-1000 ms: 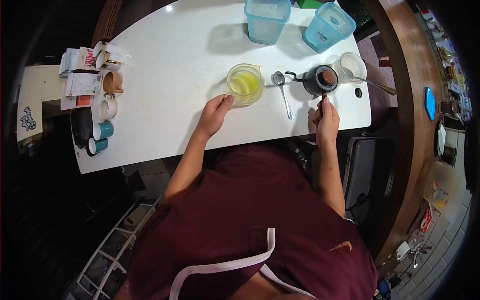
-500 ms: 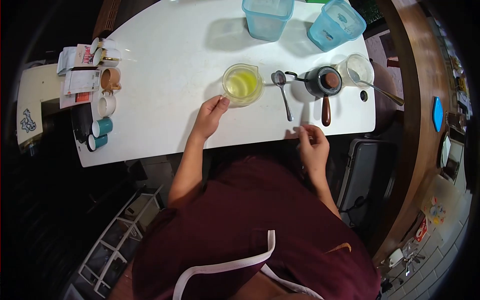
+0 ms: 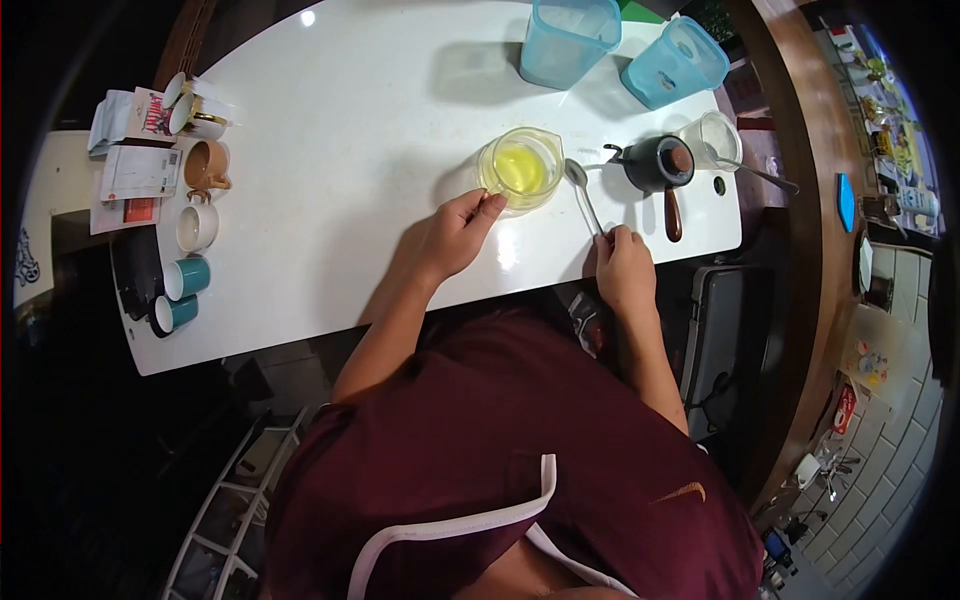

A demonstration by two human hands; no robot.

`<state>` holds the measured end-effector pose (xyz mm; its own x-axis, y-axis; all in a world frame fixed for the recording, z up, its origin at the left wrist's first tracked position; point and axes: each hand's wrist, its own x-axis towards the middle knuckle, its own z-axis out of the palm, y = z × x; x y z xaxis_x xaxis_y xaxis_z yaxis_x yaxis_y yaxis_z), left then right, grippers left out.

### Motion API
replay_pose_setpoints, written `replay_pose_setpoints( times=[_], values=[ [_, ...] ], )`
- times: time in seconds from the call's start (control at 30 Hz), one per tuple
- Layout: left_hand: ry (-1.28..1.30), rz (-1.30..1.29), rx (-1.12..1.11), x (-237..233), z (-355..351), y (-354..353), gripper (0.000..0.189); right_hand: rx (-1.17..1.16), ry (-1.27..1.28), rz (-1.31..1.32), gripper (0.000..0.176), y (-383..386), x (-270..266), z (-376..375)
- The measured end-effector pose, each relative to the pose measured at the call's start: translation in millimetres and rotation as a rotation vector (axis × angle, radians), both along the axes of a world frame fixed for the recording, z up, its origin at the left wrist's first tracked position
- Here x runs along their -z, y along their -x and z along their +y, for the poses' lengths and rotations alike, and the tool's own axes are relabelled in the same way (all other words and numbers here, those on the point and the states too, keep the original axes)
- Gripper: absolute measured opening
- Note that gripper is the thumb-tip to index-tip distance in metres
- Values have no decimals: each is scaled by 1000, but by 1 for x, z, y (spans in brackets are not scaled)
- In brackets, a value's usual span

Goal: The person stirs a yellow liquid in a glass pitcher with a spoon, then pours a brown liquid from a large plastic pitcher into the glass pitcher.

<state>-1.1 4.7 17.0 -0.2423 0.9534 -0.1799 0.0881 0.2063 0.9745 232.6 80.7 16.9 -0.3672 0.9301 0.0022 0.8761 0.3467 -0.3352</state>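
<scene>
A clear glass pitcher (image 3: 545,143) with yellow-green liquid in it is at the middle of the white table (image 3: 330,180). My left hand (image 3: 462,232) is closed on its handle at the near-left side. To the right, my right hand (image 3: 624,265) pinches the handle end of a metal spoon (image 3: 584,190), whose bowl points away from me, close beside the pitcher. Just right of the spoon stands a small black pot (image 3: 650,166) with a brown-knobbed lid and a brown wooden handle pointing toward me.
A clear container (image 3: 716,137) with a spoon in it stands right of the pot. Two blue plastic containers (image 3: 568,45) are at the far side. Several mugs (image 3: 187,278) and some packets (image 3: 140,172) line the left edge. A wooden ledge (image 3: 815,300) runs along the right.
My right hand has moved up onto the table and taken hold of the spoon's handle. My left hand still holds the pitcher, which now appears tilted. The camera view has shifted a little.
</scene>
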Motion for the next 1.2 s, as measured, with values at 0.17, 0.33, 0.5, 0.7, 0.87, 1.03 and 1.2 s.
replay_pose_setpoints(
  times=[0.17, 0.33, 0.5, 0.7, 0.87, 1.03, 1.2],
  values=[
    [-64, 48, -20, 4, 1, 0, 33, 86, -120, 321, 10, -6, -53, -17],
    [-63, -16, 84, 6, 0, 7, 31, 217, -241, 982, 11, 4, -76, -26],
    [-109, -48, 27, 2, -2, 4, 30, 163, -305, 1178, 12, 28, -81, -11],
    [-141, -50, 26, -2, -6, 13, 34, -402, -507, 699, 17, 53, -89, 7],
    [-205, -87, 26, 4, -5, 13, 35, -524, -523, 594, 20, 73, -75, 18],
    [-175, -203, 47, -1, -7, 14, 36, -480, -504, 503, 18, 82, -72, 23],
    [-159, -237, 81, -2, -9, 14, 34, -479, -489, 447, 19, 86, -78, 24]
  ],
)
